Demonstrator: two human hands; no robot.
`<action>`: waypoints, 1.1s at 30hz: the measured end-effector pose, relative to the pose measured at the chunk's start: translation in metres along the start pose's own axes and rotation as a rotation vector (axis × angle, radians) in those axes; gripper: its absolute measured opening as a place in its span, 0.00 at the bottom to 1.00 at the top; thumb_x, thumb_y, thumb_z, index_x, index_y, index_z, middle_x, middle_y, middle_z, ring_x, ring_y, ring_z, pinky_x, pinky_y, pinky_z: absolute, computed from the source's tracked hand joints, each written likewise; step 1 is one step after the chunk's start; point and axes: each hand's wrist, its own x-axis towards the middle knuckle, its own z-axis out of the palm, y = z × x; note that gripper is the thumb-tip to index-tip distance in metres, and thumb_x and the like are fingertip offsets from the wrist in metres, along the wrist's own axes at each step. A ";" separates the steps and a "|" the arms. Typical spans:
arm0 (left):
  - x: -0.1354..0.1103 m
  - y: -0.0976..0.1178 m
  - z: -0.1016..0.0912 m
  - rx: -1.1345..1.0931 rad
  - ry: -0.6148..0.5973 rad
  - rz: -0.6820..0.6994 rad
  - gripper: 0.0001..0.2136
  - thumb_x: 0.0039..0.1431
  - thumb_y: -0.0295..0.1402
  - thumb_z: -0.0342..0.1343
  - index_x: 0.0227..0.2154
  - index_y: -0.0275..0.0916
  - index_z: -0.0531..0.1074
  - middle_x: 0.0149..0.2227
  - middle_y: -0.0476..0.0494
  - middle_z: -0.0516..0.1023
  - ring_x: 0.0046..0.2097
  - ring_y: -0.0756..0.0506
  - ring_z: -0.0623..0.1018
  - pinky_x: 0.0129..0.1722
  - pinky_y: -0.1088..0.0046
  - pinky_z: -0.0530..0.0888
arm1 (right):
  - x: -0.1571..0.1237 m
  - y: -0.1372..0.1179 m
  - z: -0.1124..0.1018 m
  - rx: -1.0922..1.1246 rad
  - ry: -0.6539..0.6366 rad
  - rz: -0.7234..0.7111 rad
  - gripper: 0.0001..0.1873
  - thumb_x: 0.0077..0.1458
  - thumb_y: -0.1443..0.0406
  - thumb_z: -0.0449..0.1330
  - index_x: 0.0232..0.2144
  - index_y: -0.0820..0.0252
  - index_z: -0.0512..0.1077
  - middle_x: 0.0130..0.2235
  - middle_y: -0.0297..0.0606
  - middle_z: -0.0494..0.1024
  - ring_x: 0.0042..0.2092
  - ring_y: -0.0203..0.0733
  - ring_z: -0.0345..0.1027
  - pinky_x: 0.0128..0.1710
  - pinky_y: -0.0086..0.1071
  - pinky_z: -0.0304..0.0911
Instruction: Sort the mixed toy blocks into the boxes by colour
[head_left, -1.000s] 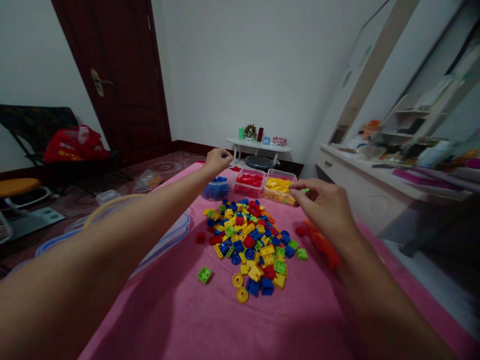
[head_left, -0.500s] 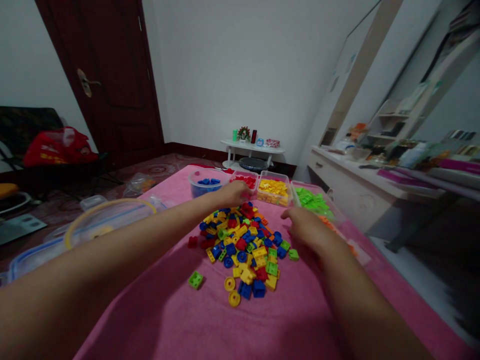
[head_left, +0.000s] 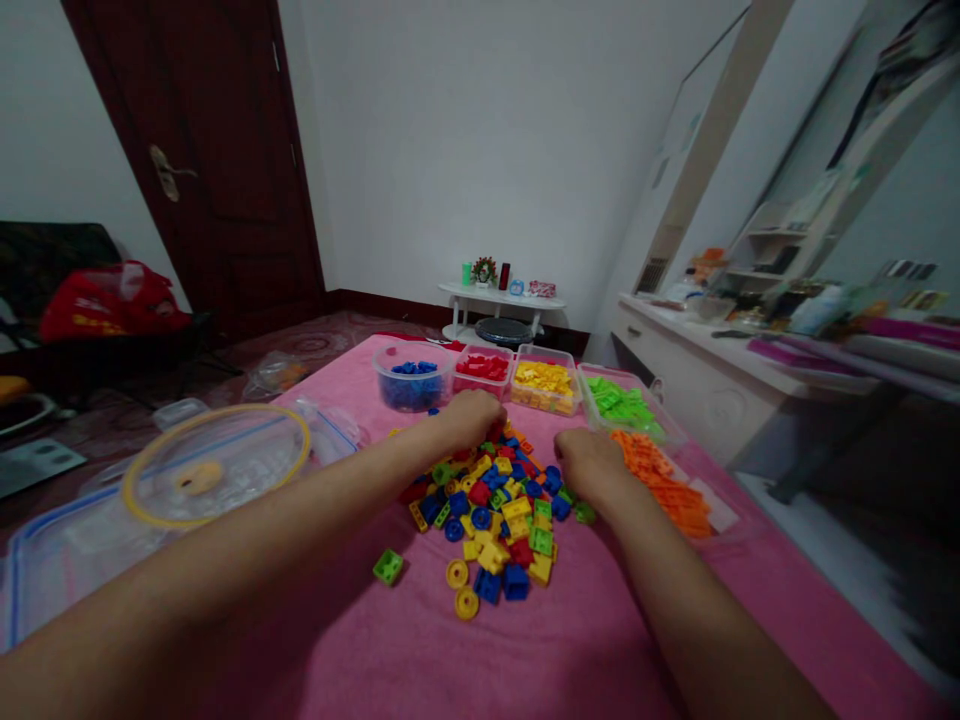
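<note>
Curled down, my left hand (head_left: 472,418) sits on the far side of the pile (head_left: 491,512), with a red block (head_left: 496,431) showing at its fingertips; my right hand (head_left: 591,462) bends over the right edge. Both sets of fingertips are hidden, so I cannot tell whether either hand grasps anything.

Five tubs (head_left: 541,403) curve round the far and right sides of the pile, one colour in each: blue, red, yellow, green, orange. One round lid (head_left: 251,468) lies to my left. The pile, between my forearms, is too jumbled to count. Two yellow wheels (head_left: 457,574) lie at its near end, and one green block (head_left: 388,567) rests well apart on the near left.

Beneath everything is a pink cloth (head_left: 450,665). Beyond stand a white wall (head_left: 450,150), one door (head_left: 202,170), one dresser (head_left: 667,340) to the right and one low table (head_left: 491,293) bearing five small items.

The door is dark red and panelled, the cloth soft-looking and faintly creased. The tubs are see-through plastic, the blue one round. The lid is clear with a yellow rim. The blocks are glossy and mostly boxy; the wheels are ridged discs.
</note>
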 end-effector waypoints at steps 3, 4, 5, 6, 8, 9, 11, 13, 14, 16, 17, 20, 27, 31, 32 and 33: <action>-0.006 0.001 0.005 0.005 0.041 -0.031 0.11 0.44 0.22 0.52 0.29 0.39 0.76 0.29 0.38 0.76 0.36 0.41 0.75 0.43 0.66 0.68 | 0.002 -0.004 -0.005 0.051 0.082 -0.011 0.13 0.50 0.69 0.55 0.37 0.58 0.76 0.41 0.48 0.78 0.44 0.49 0.71 0.39 0.35 0.62; -0.008 0.001 0.007 0.003 0.059 -0.040 0.11 0.45 0.23 0.52 0.30 0.39 0.76 0.30 0.38 0.77 0.36 0.41 0.75 0.42 0.67 0.68 | 0.002 -0.005 -0.005 0.098 0.110 -0.031 0.13 0.50 0.68 0.55 0.37 0.57 0.76 0.41 0.45 0.78 0.43 0.47 0.71 0.38 0.33 0.61; -0.011 0.002 0.008 -0.003 0.082 -0.050 0.11 0.46 0.23 0.51 0.31 0.39 0.76 0.31 0.38 0.77 0.36 0.42 0.75 0.42 0.68 0.68 | 0.003 -0.006 -0.005 0.146 0.131 -0.047 0.13 0.50 0.67 0.55 0.37 0.56 0.76 0.40 0.43 0.78 0.43 0.45 0.71 0.38 0.32 0.61; -0.013 0.003 0.009 -0.014 0.112 -0.064 0.12 0.47 0.23 0.51 0.31 0.38 0.76 0.33 0.38 0.77 0.37 0.42 0.75 0.42 0.68 0.68 | 0.004 -0.007 -0.005 0.187 0.147 -0.060 0.13 0.50 0.66 0.55 0.37 0.56 0.76 0.40 0.42 0.79 0.42 0.43 0.71 0.37 0.31 0.60; -0.017 0.005 0.009 -0.065 0.173 -0.094 0.12 0.49 0.24 0.49 0.32 0.38 0.76 0.34 0.40 0.78 0.38 0.44 0.75 0.42 0.70 0.68 | 0.006 -0.008 -0.004 0.251 0.177 -0.076 0.12 0.50 0.64 0.56 0.37 0.56 0.76 0.39 0.40 0.79 0.40 0.41 0.71 0.36 0.29 0.59; -0.019 0.005 0.009 -0.113 0.206 -0.106 0.12 0.49 0.24 0.48 0.31 0.38 0.76 0.34 0.41 0.78 0.38 0.45 0.75 0.41 0.71 0.68 | 0.007 -0.008 -0.003 0.277 0.189 -0.084 0.12 0.50 0.64 0.56 0.37 0.56 0.76 0.38 0.40 0.79 0.40 0.40 0.71 0.35 0.29 0.59; -0.021 0.005 0.008 -0.277 0.256 -0.125 0.11 0.48 0.23 0.48 0.31 0.37 0.75 0.32 0.43 0.77 0.35 0.47 0.75 0.38 0.74 0.69 | 0.010 -0.008 -0.002 0.315 0.217 -0.101 0.12 0.50 0.65 0.56 0.36 0.56 0.77 0.38 0.39 0.79 0.39 0.39 0.70 0.36 0.29 0.59; -0.021 0.004 0.005 -0.549 0.278 -0.196 0.09 0.46 0.23 0.49 0.29 0.36 0.73 0.28 0.46 0.76 0.30 0.50 0.74 0.32 0.77 0.70 | 0.011 -0.008 0.000 0.339 0.238 -0.120 0.12 0.50 0.66 0.55 0.35 0.56 0.77 0.38 0.38 0.79 0.39 0.39 0.70 0.36 0.29 0.59; -0.020 0.003 0.003 -0.721 0.288 -0.265 0.07 0.45 0.23 0.50 0.28 0.35 0.72 0.26 0.47 0.75 0.27 0.51 0.73 0.28 0.78 0.69 | 0.012 -0.008 0.001 0.348 0.241 -0.128 0.12 0.50 0.66 0.54 0.35 0.56 0.77 0.37 0.38 0.79 0.39 0.39 0.70 0.37 0.29 0.59; -0.020 0.001 -0.003 -1.098 0.292 -0.438 0.05 0.45 0.24 0.51 0.27 0.34 0.68 0.23 0.47 0.72 0.23 0.53 0.71 0.22 0.81 0.67 | 0.012 -0.010 0.004 0.357 0.230 -0.138 0.13 0.50 0.66 0.54 0.36 0.56 0.77 0.37 0.38 0.79 0.39 0.40 0.70 0.37 0.29 0.59; -0.020 0.001 -0.006 -1.278 0.288 -0.516 0.04 0.45 0.24 0.50 0.27 0.34 0.68 0.23 0.47 0.72 0.22 0.53 0.71 0.21 0.82 0.66 | 0.012 -0.010 0.006 0.359 0.221 -0.148 0.13 0.50 0.66 0.54 0.37 0.56 0.77 0.38 0.38 0.79 0.39 0.40 0.70 0.38 0.29 0.60; -0.021 0.001 -0.014 -1.639 0.249 -0.612 0.10 0.42 0.21 0.48 0.30 0.33 0.68 0.25 0.42 0.74 0.25 0.52 0.74 0.23 0.82 0.69 | 0.011 -0.014 0.014 0.360 0.226 -0.198 0.16 0.51 0.67 0.55 0.42 0.55 0.75 0.42 0.38 0.77 0.43 0.40 0.69 0.41 0.30 0.59; -0.020 -0.001 -0.006 -0.932 0.349 -0.492 0.13 0.41 0.22 0.44 0.26 0.33 0.74 0.24 0.45 0.73 0.26 0.52 0.71 0.28 0.78 0.69 | 0.011 -0.022 0.026 0.257 0.144 -0.311 0.20 0.52 0.67 0.56 0.47 0.50 0.72 0.41 0.39 0.74 0.45 0.41 0.67 0.44 0.29 0.57; -0.022 0.001 0.001 -0.221 0.308 -0.259 0.13 0.47 0.28 0.47 0.27 0.36 0.78 0.31 0.42 0.76 0.37 0.45 0.73 0.41 0.71 0.69 | 0.010 -0.022 0.025 0.221 0.119 -0.304 0.19 0.53 0.64 0.55 0.48 0.48 0.72 0.41 0.38 0.73 0.44 0.42 0.67 0.42 0.30 0.57; -0.024 0.002 0.003 -0.106 0.286 -0.229 0.13 0.48 0.30 0.49 0.29 0.36 0.79 0.32 0.41 0.76 0.38 0.44 0.73 0.42 0.70 0.69 | 0.010 -0.022 0.024 0.213 0.116 -0.304 0.19 0.53 0.64 0.55 0.48 0.48 0.71 0.41 0.38 0.73 0.44 0.42 0.67 0.42 0.30 0.57; -0.025 0.003 0.004 -0.018 0.257 -0.209 0.12 0.49 0.32 0.51 0.31 0.37 0.79 0.33 0.40 0.75 0.39 0.43 0.72 0.42 0.69 0.68 | 0.010 -0.022 0.023 0.208 0.117 -0.303 0.19 0.53 0.64 0.55 0.48 0.48 0.72 0.41 0.38 0.73 0.44 0.42 0.67 0.42 0.30 0.57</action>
